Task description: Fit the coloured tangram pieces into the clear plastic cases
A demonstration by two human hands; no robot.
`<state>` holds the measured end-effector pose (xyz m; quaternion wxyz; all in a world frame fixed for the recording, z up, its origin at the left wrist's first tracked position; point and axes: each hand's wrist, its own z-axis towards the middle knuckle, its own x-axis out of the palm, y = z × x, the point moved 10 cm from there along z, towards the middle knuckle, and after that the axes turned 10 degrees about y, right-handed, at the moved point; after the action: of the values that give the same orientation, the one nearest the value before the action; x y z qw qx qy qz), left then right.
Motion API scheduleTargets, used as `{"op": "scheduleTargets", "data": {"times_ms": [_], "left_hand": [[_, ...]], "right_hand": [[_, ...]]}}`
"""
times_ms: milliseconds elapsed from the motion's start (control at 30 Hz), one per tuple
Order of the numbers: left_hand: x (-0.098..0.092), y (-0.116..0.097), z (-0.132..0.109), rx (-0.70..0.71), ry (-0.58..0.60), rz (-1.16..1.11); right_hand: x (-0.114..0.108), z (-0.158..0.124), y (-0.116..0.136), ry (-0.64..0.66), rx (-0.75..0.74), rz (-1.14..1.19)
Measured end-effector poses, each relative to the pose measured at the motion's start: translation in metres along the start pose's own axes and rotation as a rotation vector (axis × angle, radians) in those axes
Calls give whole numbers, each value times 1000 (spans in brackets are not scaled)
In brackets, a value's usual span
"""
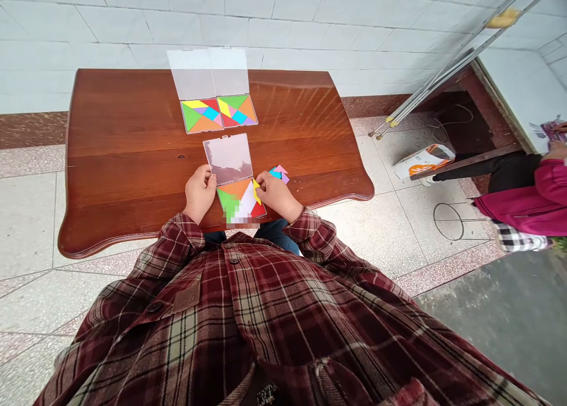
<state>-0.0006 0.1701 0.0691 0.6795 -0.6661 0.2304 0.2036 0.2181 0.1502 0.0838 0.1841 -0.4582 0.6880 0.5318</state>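
Tray (247,204) at the surface's (133,158) near edge is part filled, a gap left; right hand (277,194) pinches a yellow piece (256,191) over it; left hand (200,190) touches its edge, grip unclear; loose pieces (279,172) lie beside.

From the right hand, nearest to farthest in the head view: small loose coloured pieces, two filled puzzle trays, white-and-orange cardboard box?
1. Small loose coloured pieces, beside the right hand.
2. Two filled puzzle trays, far across the brown wooden table.
3. White-and-orange cardboard box, on the floor, far right.
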Motion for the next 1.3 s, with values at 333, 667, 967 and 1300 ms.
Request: {"op": "scheduleTargets", "data": {"times_ms": [333,667,967,1300], "left_hand": [[-1,-3,-1,3,-6,-1],[3,3,0,3,0,-21],[0,-1,-1,-6,3,1],[2,3,1,20,-2,4]], "right_hand": [[6,5,40,98,2,-359],[-8,-7,13,18,25,-229],[10,-16,11,42,133,-258],[1,-12,-6,5,141,-159]]}}
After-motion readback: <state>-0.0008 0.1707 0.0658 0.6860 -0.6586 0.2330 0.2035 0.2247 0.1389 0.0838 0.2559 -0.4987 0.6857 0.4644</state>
